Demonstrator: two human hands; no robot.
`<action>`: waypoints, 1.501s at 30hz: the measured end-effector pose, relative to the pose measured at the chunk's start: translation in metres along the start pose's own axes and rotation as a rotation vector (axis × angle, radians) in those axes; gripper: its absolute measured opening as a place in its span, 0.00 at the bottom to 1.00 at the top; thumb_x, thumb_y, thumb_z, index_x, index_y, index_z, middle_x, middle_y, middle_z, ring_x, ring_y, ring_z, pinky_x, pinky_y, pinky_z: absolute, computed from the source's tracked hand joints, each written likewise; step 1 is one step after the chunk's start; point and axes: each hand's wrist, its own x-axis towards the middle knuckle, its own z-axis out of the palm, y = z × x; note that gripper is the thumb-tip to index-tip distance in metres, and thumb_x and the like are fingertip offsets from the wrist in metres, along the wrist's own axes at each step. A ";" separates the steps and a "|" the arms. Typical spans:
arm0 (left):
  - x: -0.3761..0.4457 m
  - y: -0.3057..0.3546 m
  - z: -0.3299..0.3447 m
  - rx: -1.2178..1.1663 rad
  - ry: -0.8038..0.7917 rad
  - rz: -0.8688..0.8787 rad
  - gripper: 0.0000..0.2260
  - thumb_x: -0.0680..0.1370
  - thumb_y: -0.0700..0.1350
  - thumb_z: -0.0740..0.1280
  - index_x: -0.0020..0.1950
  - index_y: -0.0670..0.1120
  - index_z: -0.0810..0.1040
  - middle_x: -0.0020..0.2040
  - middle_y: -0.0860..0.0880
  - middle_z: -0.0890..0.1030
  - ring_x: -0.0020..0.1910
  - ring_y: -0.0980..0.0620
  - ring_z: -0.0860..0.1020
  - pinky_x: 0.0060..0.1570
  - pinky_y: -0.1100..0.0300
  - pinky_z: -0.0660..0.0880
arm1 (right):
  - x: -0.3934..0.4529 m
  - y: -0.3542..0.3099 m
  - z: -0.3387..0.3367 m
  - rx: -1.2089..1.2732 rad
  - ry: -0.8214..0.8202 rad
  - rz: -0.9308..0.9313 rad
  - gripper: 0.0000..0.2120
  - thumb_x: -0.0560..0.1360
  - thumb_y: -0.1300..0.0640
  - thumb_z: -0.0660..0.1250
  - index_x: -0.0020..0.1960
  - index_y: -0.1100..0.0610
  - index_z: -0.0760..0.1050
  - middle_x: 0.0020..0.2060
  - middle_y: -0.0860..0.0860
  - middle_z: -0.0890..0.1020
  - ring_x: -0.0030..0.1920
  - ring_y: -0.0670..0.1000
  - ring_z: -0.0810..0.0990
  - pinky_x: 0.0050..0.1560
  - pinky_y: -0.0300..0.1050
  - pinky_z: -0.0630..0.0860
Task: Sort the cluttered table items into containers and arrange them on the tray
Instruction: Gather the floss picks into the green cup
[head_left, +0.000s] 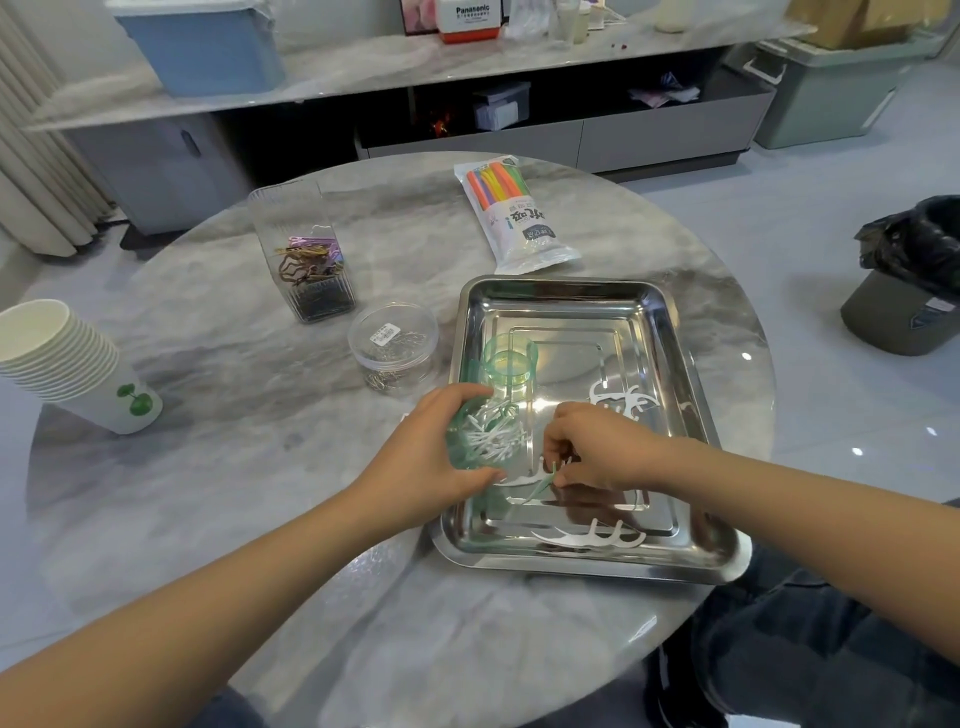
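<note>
Tray (675, 374) of mirror-polished metal, glossy; table (208, 493) of smooth marble-patterned stone with sheen; green cup (480, 441) of translucent plastic; floss picks (587, 538) of matt white plastic; stacked cups (62, 358) of paper.

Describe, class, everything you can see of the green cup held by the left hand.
The green cup is small, translucent and looks like plastic. It is tilted, its mouth turned toward the right hand, and holds a bundle of white floss picks. The left hand wraps its outer side in a curled grip. It sits over the near-left part of the steel tray; whether its base touches the tray is hidden. A second green cup stands just behind it.
</note>
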 end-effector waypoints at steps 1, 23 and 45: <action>0.000 0.000 0.000 0.002 -0.001 0.000 0.31 0.67 0.46 0.77 0.67 0.55 0.68 0.63 0.58 0.70 0.61 0.63 0.68 0.56 0.81 0.60 | 0.000 -0.001 0.001 -0.004 0.004 0.003 0.05 0.71 0.58 0.71 0.45 0.53 0.75 0.43 0.46 0.71 0.45 0.48 0.73 0.44 0.39 0.68; -0.001 0.001 -0.002 -0.002 0.003 0.009 0.31 0.67 0.45 0.77 0.66 0.53 0.68 0.63 0.56 0.71 0.61 0.62 0.69 0.56 0.82 0.60 | 0.001 -0.010 0.002 -0.256 -0.035 -0.105 0.05 0.75 0.58 0.65 0.44 0.52 0.68 0.45 0.48 0.68 0.50 0.51 0.71 0.44 0.44 0.69; -0.001 0.003 0.000 -0.001 -0.007 0.016 0.31 0.67 0.46 0.78 0.66 0.53 0.69 0.63 0.57 0.71 0.62 0.61 0.69 0.57 0.79 0.61 | -0.044 0.000 0.002 -0.181 -0.180 -0.035 0.10 0.70 0.54 0.71 0.44 0.48 0.69 0.34 0.41 0.69 0.39 0.45 0.69 0.35 0.38 0.64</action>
